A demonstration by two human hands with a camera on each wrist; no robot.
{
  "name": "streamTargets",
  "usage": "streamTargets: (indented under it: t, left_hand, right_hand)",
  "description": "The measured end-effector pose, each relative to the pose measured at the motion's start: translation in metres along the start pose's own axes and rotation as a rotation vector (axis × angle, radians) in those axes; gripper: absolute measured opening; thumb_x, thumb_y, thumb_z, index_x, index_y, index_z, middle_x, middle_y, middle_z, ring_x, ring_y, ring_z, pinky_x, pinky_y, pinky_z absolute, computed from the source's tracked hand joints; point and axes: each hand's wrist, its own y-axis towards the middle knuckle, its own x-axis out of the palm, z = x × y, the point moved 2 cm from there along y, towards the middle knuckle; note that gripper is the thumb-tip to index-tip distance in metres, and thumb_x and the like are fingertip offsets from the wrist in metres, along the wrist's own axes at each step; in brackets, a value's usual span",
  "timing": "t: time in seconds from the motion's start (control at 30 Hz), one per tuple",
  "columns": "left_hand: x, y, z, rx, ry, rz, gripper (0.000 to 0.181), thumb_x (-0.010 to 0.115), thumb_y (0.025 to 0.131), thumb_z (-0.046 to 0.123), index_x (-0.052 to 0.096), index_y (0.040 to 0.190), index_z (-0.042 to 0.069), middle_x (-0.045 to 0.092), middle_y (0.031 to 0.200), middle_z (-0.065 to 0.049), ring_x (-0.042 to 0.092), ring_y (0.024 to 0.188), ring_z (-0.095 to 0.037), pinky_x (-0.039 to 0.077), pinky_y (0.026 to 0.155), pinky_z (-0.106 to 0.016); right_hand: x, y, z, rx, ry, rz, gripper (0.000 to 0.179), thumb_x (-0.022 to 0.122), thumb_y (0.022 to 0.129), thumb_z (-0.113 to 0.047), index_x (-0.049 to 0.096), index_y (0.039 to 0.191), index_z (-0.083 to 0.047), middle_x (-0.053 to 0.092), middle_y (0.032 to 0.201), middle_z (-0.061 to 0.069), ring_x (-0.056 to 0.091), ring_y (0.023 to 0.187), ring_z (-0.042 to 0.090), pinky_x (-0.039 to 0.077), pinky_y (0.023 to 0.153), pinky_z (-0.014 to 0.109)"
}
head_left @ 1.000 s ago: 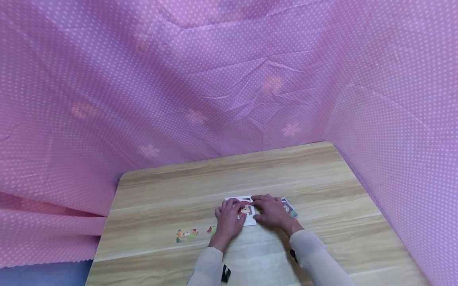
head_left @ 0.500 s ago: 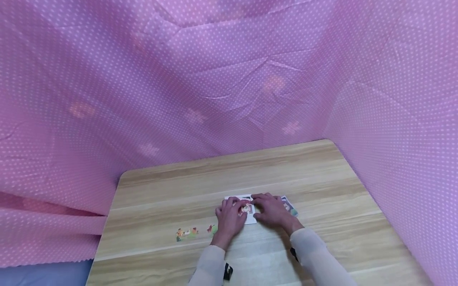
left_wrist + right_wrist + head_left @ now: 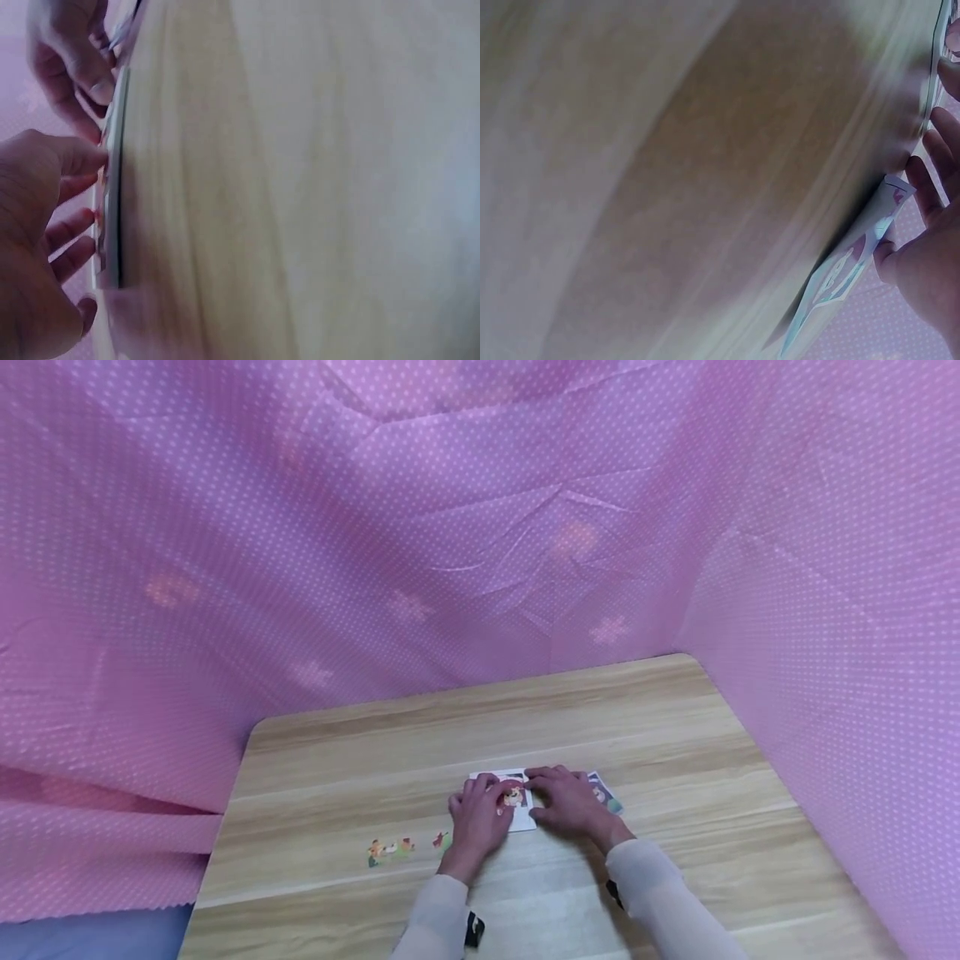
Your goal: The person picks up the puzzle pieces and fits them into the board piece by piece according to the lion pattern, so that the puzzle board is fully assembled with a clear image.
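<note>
A flat white-bordered board (image 3: 522, 821) with a cartoon picture lies on the wooden table, seen edge-on as a thin slab (image 3: 114, 225) in the left wrist view. My left hand (image 3: 477, 818) rests over its left half, the thumb and fingertips touching its face around the cartoon figure. At the right edge of the board my right hand (image 3: 570, 802) touches the rim, its index finger near the far corner and its thumb lower down. A picture sheet (image 3: 604, 795) lies partly under the right hand; in the right wrist view this sheet (image 3: 847, 262) slants up from the table.
Small colourful cartoon cut-outs (image 3: 392, 850) lie on the table to the left, and another (image 3: 442, 841) sits beside the left wrist. Pink dotted cloth (image 3: 480, 568) hangs behind and along both sides of the table (image 3: 337, 760).
Both hands stay at the board with almost no movement. The whole head view shifts slightly.
</note>
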Motion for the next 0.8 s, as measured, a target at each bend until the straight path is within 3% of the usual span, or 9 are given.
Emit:
streamTargets:
  t: [0.23, 0.8]
  left_hand:
    - [-0.011, -0.005, -0.012, -0.004, -0.079, 0.088, 0.021, 0.069, 0.083, 0.029, 0.070, 0.103, 0.022, 0.059, 0.115, 0.002, 0.052, 0.109, -0.021, 0.040, 0.089, -0.045]
    - [-0.027, -0.042, -0.034, -0.126, -0.058, 0.087, 0.033, 0.071, 0.081, 0.031, 0.068, 0.113, 0.021, 0.060, 0.122, -0.001, 0.051, 0.116, -0.023, 0.037, 0.098, -0.050]
  right_hand:
    - [0.001, -0.001, 0.000, -0.008, -0.006, 0.010, 0.051, 0.070, 0.082, -0.045, 0.059, 0.130, -0.028, 0.046, 0.148, -0.008, 0.044, 0.133, 0.020, 0.032, 0.103, 0.053]
    - [0.002, -0.010, 0.003, -0.024, -0.004, 0.001, 0.054, 0.069, 0.082, -0.046, 0.058, 0.131, -0.027, 0.045, 0.150, -0.006, 0.042, 0.136, 0.021, 0.031, 0.106, 0.054]
